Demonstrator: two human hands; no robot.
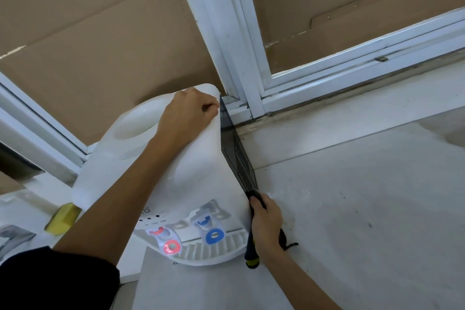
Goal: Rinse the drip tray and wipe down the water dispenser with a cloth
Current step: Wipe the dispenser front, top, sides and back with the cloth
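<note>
Centrally, the white water dispenser (201, 171) stands on the pale table (364, 196), its far end close to the white window frame (241, 58). Its ribbed drip tray (211, 250) sits at the near edge, under the red tap (171, 246) and blue tap (214, 235). The left hand (188, 113) presses a closed grip on the dispenser's top far corner. The right hand (266, 226) wraps its grip around a black tool with a yellow-banded handle (251, 254), held against the dispenser's dark right side. A yellow sponge (63, 219) lies to the left.
</note>
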